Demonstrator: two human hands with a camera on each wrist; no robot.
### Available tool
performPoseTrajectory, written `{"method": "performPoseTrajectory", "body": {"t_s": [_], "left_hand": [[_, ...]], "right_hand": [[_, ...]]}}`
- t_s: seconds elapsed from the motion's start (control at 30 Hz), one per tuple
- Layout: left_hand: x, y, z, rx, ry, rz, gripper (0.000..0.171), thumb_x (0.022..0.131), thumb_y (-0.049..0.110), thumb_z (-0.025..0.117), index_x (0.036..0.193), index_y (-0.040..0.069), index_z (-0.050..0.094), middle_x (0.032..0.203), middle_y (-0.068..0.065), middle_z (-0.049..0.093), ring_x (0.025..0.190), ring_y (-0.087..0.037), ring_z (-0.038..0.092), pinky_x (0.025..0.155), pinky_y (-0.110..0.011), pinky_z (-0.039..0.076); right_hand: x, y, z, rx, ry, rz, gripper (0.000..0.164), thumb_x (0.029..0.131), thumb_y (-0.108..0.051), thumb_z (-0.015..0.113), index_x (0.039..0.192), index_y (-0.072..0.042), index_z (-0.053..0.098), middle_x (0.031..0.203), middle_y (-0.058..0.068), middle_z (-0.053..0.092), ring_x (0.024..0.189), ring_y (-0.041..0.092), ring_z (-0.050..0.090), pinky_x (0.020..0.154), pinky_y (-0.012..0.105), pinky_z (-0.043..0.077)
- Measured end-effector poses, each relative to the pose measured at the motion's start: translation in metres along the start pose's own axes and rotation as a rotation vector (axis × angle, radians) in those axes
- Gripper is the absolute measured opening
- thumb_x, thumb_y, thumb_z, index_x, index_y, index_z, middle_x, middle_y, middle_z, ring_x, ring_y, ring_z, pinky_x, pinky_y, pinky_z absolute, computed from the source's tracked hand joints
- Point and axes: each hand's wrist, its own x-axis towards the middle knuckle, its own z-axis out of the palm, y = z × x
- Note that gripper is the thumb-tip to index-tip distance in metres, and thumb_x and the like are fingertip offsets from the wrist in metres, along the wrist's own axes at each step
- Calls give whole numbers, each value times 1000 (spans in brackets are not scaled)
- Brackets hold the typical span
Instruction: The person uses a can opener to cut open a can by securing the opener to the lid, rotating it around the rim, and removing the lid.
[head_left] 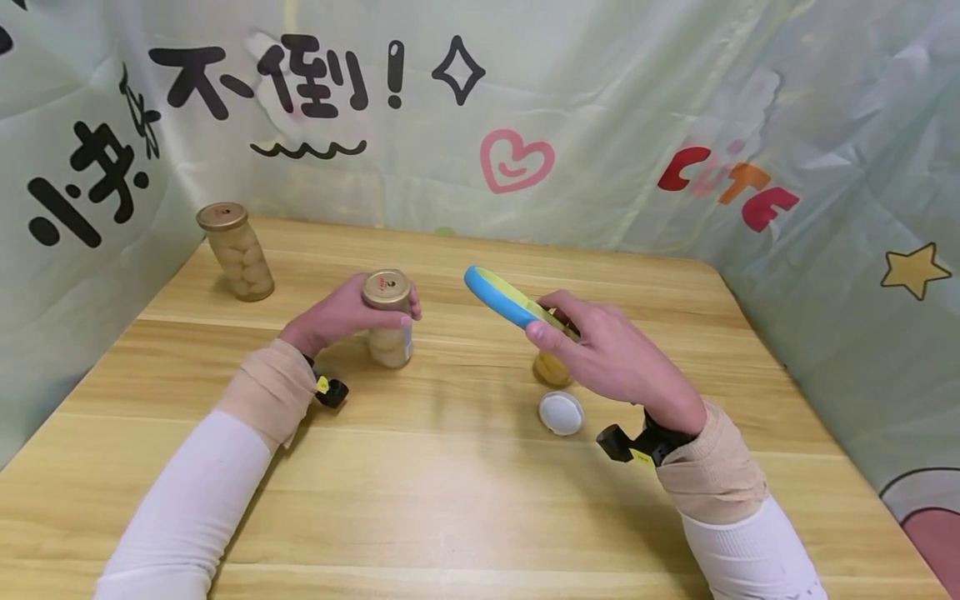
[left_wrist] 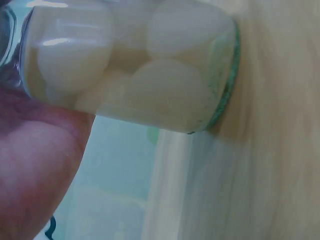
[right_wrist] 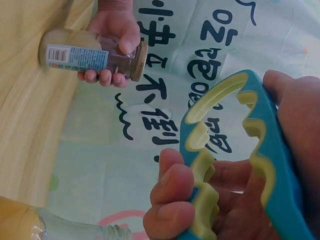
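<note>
My left hand [head_left: 337, 317] grips a glass jar [head_left: 390, 343] of pale round fruit, its gold lid [head_left: 386, 286] on. In the left wrist view the base of this jar stands close against the table, and a barcode label [right_wrist: 75, 57] shows in the right wrist view. My right hand [head_left: 611, 350] holds a blue and yellow-green jar opener [head_left: 501, 297] with a scalloped inner edge, raised above the table and apart from the gripped jar. Below the right hand, partly hidden by it, stands a lidless jar [head_left: 552, 369] with yellow contents; its bare threaded neck [right_wrist: 117, 232] shows in the right wrist view.
A loose lid [head_left: 561, 413] lies on the wooden table [head_left: 420, 500] in front of the lidless jar, pale side up. Another lidded jar [head_left: 242, 258] of pale fruit stands at the back left. Printed cloth [head_left: 600, 108] hangs along the back and sides.
</note>
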Motion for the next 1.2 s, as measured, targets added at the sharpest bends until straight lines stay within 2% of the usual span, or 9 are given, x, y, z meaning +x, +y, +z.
{"method": "performPoseTrajectory", "body": {"t_s": [0.13,0.4,0.63,0.87,1.2], "left_hand": [[4,1,10,-5,7,-19,33,85,19,74,108,1,59,106,-18,63,108,-45,54,98,-42,43],[12,3,28,4,44,-35,34,83,24,76,107,5,61,106,-15,64,102,-28,60,99,-41,42],[17,3,38,10,66,-43,37,81,29,77,108,8,62,106,-12,65,103,-25,61,99,-41,42],[20,5,48,19,78,-21,36,82,29,76,107,8,62,104,-12,64,100,-25,61,96,-40,44],[25,7,65,4,106,-45,38,81,28,77,108,7,62,103,-11,65,100,-24,62,95,-41,45]], "right_hand": [[0,0,-1,-7,2,3,51,94,-62,42,123,-21,54,69,2,51,55,17,44,53,32,39],[1,0,-2,-14,-3,12,53,95,-61,42,126,-19,52,70,2,51,57,17,44,54,32,39],[1,1,-1,-15,23,20,53,94,-62,43,125,-21,54,72,3,51,59,18,43,56,32,39],[1,1,-1,-22,29,41,56,92,-65,43,123,-21,54,74,1,54,59,17,46,55,33,40],[1,1,-2,-30,34,73,57,90,-69,43,119,-20,53,70,2,53,56,17,47,52,33,40]]}}
